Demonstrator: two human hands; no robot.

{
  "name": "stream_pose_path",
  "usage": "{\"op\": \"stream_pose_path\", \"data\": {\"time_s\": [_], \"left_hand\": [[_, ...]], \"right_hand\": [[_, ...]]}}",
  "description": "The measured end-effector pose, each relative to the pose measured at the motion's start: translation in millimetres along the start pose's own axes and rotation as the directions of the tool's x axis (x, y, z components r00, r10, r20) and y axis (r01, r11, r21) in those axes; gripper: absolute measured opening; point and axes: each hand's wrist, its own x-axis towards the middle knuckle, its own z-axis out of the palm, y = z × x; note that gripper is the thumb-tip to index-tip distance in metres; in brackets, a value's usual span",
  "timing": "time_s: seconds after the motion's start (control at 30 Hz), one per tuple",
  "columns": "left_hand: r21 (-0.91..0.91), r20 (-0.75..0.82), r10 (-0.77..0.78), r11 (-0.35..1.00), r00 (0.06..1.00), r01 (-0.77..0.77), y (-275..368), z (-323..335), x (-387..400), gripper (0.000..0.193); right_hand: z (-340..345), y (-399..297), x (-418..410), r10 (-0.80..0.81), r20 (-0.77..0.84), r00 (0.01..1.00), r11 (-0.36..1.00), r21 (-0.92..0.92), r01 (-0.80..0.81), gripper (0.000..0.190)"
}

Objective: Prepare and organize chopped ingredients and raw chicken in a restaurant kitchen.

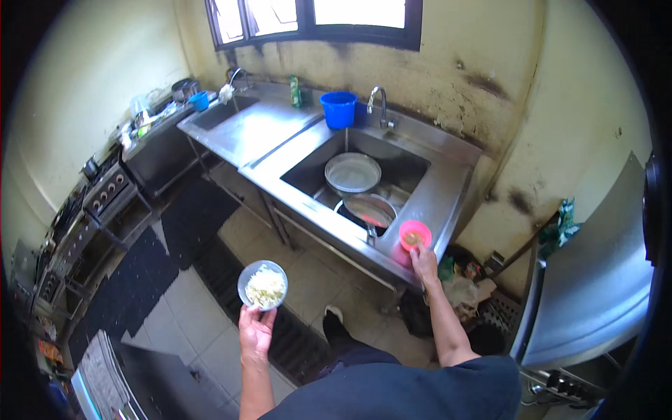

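My left hand (pixel 255 332) holds up a small clear plastic bowl (pixel 241 283) by its near side, above the floor. Pale shredded food (pixel 265 286) fills much of it. At the right end of the steel counter, my right hand (pixel 424 265) grips the near rim of a pink cup (pixel 415 231). Something brownish lies inside the cup, too small to make out. Left of the cup, a steel sink basin (pixel 401 157) holds a round pan of cloudy liquid (pixel 353 172) and a strainer (pixel 370 209) over another vessel.
A blue bucket (pixel 338 110) stands behind the basin, beside a curved faucet (pixel 382 107). Bagged rubbish (pixel 459 294) and a perforated crate (pixel 506 310) lie below the counter's right end. A gas range (pixel 107 191) lines the left wall. Black mats (pixel 197 220) cover part of the tiles.
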Motion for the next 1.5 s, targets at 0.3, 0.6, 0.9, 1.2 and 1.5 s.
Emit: {"op": "stream_pose_path", "data": {"time_s": [0.3,0.6,0.9,1.2,1.5], "left_hand": [[0.048,-0.087,-0.258,0.964,0.962,0.263,8,34,165,0.043],[0.155,0.103,-0.249,0.960,0.963,0.232,14,150,335,0.043],[0.332,0.120,-0.559,0.801,0.820,0.498,-3,194,472,0.047],[0.568,0.152,-0.782,0.570,0.605,0.593,-62,252,580,0.043],[0.560,0.194,-0.892,0.442,0.407,0.701,-114,266,597,0.050]], "right_hand": [[-45,-32,116,0.300,0.130,0.945,0.913,0.248,-0.324,0.029],[104,-30,450,0.259,0.190,0.947,0.670,0.671,-0.318,0.039],[200,-7,603,0.459,-0.008,0.888,0.659,0.673,-0.335,0.072],[223,37,593,0.345,-0.595,0.726,0.935,0.283,-0.213,0.050],[222,36,601,0.392,-0.091,0.915,0.787,0.548,-0.283,0.051]]}}
